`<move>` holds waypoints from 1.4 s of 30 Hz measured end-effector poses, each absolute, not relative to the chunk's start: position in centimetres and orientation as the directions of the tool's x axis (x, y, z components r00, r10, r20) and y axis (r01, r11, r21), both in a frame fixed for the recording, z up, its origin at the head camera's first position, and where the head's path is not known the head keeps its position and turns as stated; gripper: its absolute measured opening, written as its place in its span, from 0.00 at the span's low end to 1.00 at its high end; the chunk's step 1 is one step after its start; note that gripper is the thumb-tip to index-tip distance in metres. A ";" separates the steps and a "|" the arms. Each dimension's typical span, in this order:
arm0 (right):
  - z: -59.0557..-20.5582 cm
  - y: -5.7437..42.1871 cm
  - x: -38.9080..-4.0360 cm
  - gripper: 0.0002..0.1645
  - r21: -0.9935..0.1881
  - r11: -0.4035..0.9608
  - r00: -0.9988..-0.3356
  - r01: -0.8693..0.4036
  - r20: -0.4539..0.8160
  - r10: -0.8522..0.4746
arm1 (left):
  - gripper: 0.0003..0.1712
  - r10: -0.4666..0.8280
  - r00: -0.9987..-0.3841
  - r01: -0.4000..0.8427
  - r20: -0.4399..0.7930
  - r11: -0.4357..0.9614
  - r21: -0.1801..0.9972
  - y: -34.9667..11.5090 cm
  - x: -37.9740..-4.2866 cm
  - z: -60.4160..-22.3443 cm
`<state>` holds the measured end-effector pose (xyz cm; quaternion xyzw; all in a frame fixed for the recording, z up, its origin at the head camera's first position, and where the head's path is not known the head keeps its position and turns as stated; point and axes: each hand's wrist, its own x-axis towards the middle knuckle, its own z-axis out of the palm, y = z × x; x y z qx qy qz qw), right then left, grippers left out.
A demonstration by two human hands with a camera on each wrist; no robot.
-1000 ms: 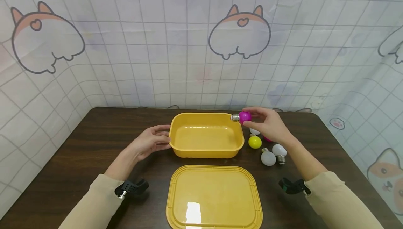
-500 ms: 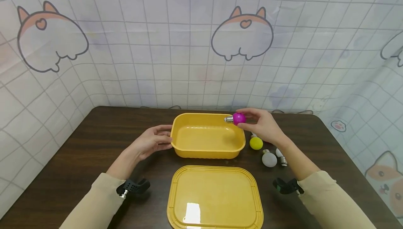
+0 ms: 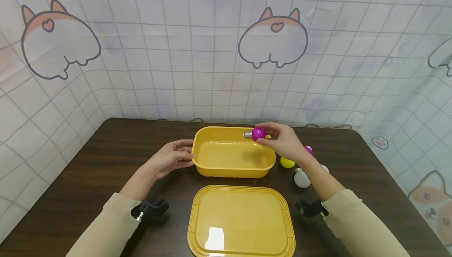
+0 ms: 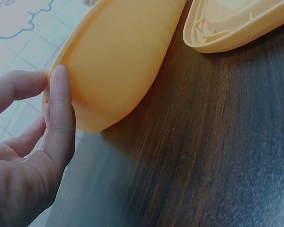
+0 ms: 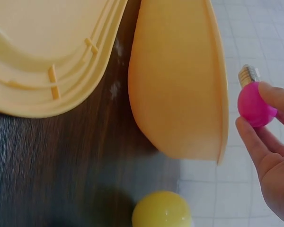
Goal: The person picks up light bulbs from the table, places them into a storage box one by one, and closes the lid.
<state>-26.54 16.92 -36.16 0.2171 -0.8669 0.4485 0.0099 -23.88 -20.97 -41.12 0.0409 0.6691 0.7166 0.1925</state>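
Right hand [image 3: 285,141]: pinching one glossy, magenta, round, metal-capped bulb [image 3: 258,134]. Left hand [image 3: 168,159]: resting, unclenched, against one yellow, oblong plastic tub [image 3: 233,172]. I'm favouring light, even finger pressure.

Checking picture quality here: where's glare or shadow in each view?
Head view: glare on the yellow lid, a faint shadow inside the yellow box; left wrist: pale sheen on the table, lower right; right wrist: dark shadow on the table beside the yellow bulb.

The box [image 3: 229,173] looks smooth plastic, the bulb base [image 5: 247,75] ridged metal.
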 end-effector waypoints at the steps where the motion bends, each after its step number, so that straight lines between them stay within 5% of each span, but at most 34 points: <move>1: -36.2 16.8 -26.5 0.27 -0.774 0.504 -0.907 -0.383 0.210 -0.366 | 0.37 0.330 -0.922 -0.222 -0.201 -0.029 0.975 -20.9 -23.9 -41.1; 42: -37.8 12.7 -27.4 0.24 -0.811 0.435 -0.891 -0.391 0.214 -0.400 | 0.38 0.331 -0.923 -0.223 -0.197 -0.042 0.974 -21.0 -23.8 -41.2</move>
